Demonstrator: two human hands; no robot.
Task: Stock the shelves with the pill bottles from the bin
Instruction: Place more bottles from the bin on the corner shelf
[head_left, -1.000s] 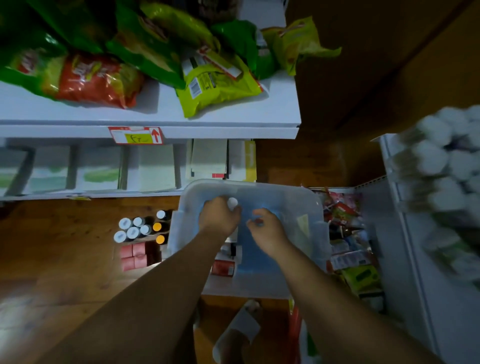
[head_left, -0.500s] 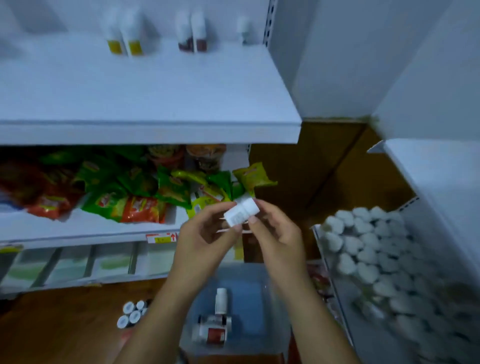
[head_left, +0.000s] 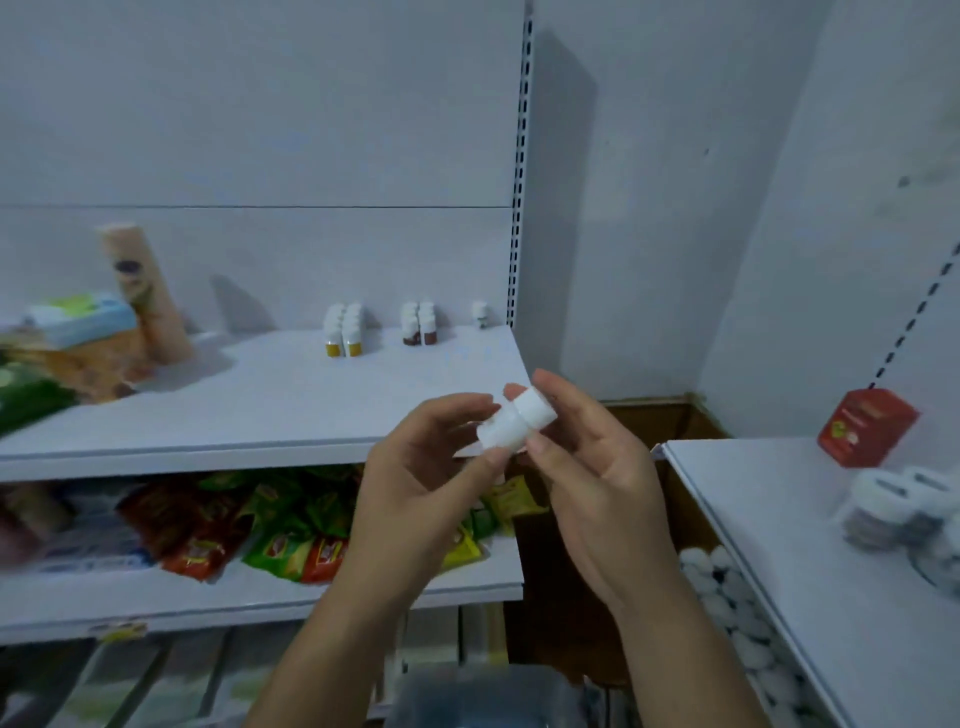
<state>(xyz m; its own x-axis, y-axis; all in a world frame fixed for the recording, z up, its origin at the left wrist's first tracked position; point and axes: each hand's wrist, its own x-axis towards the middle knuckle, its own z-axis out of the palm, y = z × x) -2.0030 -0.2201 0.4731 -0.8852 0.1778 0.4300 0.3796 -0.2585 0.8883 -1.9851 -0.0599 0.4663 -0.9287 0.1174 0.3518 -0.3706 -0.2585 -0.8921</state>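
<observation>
Pill bottle, just one, is pinched by both left hand and right hand.

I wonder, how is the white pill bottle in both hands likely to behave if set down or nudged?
The white pill bottle likely is stiff and light: fingertips alone hold it undeformed. Being cylindrical, it would probably roll if laid sideways.

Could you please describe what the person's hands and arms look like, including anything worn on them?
Both the left hand and the right hand are bare: no gloves or rings show. The left forearm and the right forearm are uncovered down to the picture's bottom edge, with no sleeve, watch or bracelet in view. Dim light limits finer detail.
</observation>
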